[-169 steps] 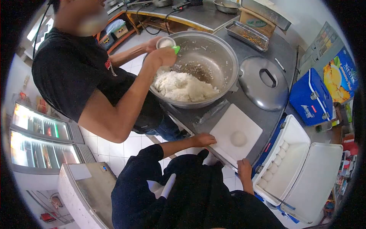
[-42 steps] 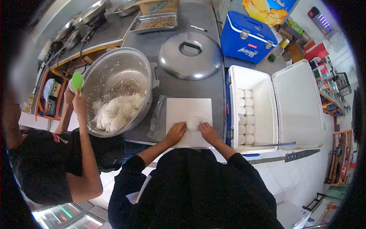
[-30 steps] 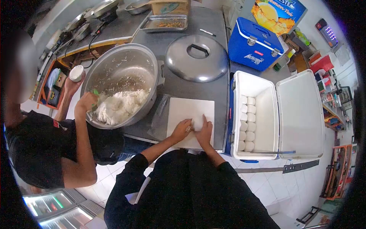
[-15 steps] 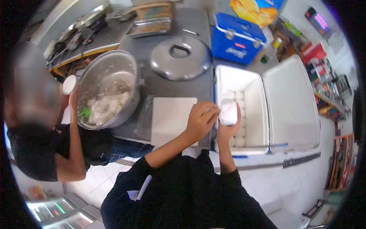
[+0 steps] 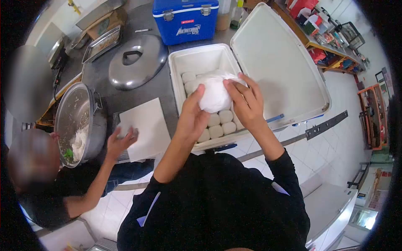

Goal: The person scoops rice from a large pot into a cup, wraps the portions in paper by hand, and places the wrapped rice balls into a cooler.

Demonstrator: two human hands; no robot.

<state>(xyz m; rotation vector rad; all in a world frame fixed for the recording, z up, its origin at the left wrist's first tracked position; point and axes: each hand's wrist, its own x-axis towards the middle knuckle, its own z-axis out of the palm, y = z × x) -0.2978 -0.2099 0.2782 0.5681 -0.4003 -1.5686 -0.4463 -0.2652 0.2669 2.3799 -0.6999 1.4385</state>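
Between my two hands is a white, rounded bundle [image 5: 215, 93] with a smooth, wrinkled wrapping like thin plastic or paper. My left hand [image 5: 193, 115] grips its near left side, thumb up along it. My right hand [image 5: 248, 102] pinches the wrapping at its right end with bent fingers. Both hands are above the open white cooler box [image 5: 175, 71]. Inside the box lie several pale, rounded lumps [image 5: 215, 131] packed in rows, partly covered by my hands and the bundle.
The cooler's lid [image 5: 284, 71] leans open to the right. Behind stands a blue cooler [image 5: 184, 25]. Leftward are a white board [image 5: 146, 129], a metal lid [image 5: 136, 62] and a large pot [image 5: 97, 129] of white food. A co-worker's hand [image 5: 119, 144] is over the board's edge.
My view has turned right. The bundle now looks larger, and my right hand has shifted to its right end. The co-worker's hand has moved from the pot to the board.
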